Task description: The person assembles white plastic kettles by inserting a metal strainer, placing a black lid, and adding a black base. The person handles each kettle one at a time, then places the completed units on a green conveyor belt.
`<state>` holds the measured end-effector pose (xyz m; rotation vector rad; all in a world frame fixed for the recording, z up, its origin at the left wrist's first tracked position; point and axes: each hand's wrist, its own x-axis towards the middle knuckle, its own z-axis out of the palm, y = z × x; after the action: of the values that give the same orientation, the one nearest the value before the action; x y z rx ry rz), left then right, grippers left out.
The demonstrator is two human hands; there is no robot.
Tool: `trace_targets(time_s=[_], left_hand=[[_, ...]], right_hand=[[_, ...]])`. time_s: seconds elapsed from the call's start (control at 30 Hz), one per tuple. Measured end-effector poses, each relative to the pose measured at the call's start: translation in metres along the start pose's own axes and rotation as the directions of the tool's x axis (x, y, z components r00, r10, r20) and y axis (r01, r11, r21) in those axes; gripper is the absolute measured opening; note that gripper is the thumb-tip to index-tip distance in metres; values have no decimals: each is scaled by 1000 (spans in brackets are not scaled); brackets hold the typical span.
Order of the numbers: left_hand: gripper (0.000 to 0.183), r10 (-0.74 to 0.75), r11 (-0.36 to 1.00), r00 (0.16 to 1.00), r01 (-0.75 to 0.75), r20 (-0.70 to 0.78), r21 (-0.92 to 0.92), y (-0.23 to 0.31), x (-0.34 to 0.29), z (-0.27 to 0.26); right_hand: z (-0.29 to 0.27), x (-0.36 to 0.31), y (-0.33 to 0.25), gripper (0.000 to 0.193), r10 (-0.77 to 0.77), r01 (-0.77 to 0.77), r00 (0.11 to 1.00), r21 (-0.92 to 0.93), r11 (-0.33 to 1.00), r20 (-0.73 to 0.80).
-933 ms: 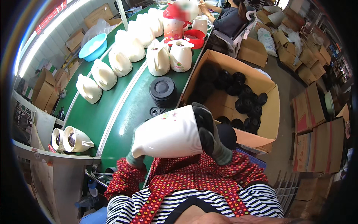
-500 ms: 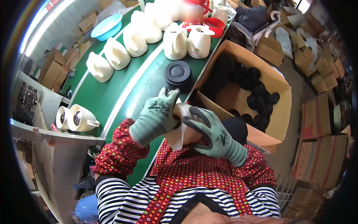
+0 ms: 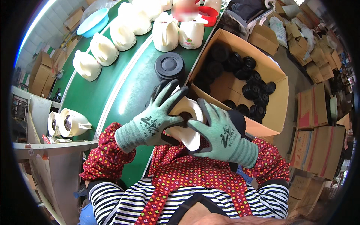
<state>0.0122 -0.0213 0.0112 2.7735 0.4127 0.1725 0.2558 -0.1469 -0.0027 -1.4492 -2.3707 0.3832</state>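
Both my hands wear green knit gloves with dark palms and grip one white plastic jug body point(image 3: 186, 125) close to my chest, its open bottom turned toward me. My left hand point(image 3: 155, 118) wraps the jug's left side, fingers spread over its top. My right hand point(image 3: 221, 133) holds the right side, thumb at the jug's dark inner opening. A black round lid point(image 3: 169, 65) lies on the green conveyor belt point(image 3: 112, 93) just beyond my hands.
Several white jug bodies point(image 3: 112, 41) lie along the belt, two standing upright point(image 3: 176, 33) at the far end. An open cardboard box point(image 3: 275, 108) of black round parts point(image 3: 249, 84) sits to my right. Two jugs point(image 3: 67, 122) rest on a shelf at left. Stacked cartons point(image 3: 318, 127) stand far right.
The jug was held sideways in front of me; I have turned it so its open end faces me, and both gloved hands now grip it around that end.
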Motion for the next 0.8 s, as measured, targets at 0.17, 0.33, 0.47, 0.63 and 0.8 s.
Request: trace_targets(time_s=[0.17, 0.33, 0.47, 0.63, 0.8], left_hand=[[62, 116, 989, 989, -124, -97, -79, -3, 19, 11], [60, 105, 985, 981, -126, -162, -121, 2, 21, 30], [59, 72, 985, 984, -96, -163, -141, 5, 24, 38], [83, -28, 986, 951, -24, -307, -164, 3, 25, 39], [107, -44, 976, 870, -67, -491, -206, 4, 17, 45]], right_hand=[[22, 12, -4, 58, 36, -36, 987, 1, 999, -154], [24, 8, 3, 46, -44, 65, 964, 72, 995, -260], [19, 1, 5, 38, -66, 72, 972, 18, 997, -224], [11, -7, 29, 93, 37, 6, 983, 240, 971, -177], [45, -43, 59, 109, 298, -197, 947, 515, 834, -120]])
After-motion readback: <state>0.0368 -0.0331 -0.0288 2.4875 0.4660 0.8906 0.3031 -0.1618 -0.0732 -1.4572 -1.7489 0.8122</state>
